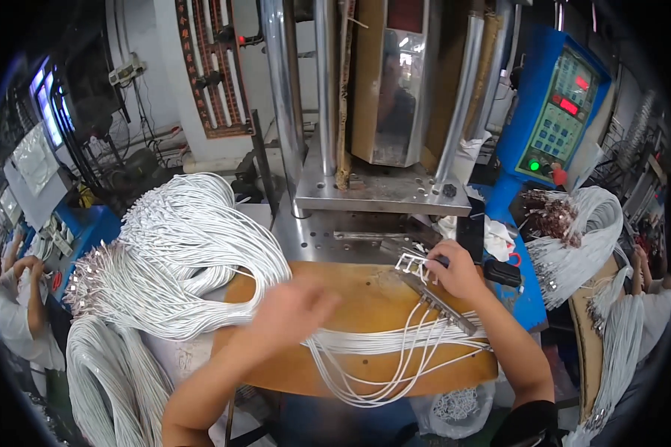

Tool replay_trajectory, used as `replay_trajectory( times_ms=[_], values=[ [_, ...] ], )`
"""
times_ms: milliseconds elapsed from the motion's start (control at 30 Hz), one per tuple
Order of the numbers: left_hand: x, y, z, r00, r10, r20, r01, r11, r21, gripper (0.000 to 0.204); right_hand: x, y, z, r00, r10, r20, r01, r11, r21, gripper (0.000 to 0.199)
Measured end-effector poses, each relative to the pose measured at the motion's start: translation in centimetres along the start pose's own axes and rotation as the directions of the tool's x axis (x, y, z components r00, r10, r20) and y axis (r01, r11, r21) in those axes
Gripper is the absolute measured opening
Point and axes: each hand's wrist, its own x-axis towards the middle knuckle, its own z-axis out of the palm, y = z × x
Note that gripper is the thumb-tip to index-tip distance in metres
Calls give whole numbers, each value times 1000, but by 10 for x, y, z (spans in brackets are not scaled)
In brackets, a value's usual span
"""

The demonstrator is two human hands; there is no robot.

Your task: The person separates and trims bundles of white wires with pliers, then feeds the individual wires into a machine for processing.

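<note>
My right hand (458, 272) is closed at the front of the press, with a small white plastic frame (413, 264) at its fingertips. Something dark also shows between those fingers, too small to name. Just below lies a slim metal bar (455, 314) with several white cables (406, 357) running from it in loops over the brown board (335, 279). My left hand (291, 307) hovers over the board's left part beside a big coil of white cables (201, 238). Motion smears its fingers, so whether it holds anything cannot be told.
Ahead stands a press with steel columns (326, 89) and a thick plate (380, 197). A blue control panel (555, 112) is at the right. More cable bundles (585, 238) lie beyond it. A clear bag of white scraps (456, 408) hangs below the board. Other people sit at both sides.
</note>
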Motion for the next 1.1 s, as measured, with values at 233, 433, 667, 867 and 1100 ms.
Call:
replay_trajectory(
  times_ms=[233,433,667,867,1100],
  values=[
    [12,-54,15,919,-292,265,340,927,-157,24,-46,-19,-121,712,298,636,-487,862,142,18],
    [31,30,92,928,313,202,-248,924,-291,45,-68,-55,-72,704,368,608,-234,928,-291,23],
    [5,68,114,905,342,252,-250,909,-335,36,-13,-26,-45,963,207,170,-184,972,-146,24],
    [74,24,119,921,346,177,-331,937,-108,20,74,48,27,991,128,32,-132,957,260,27],
    [122,-36,120,976,185,112,-171,977,-126,21,130,149,97,994,87,-69,-76,985,153,35]
  ],
)
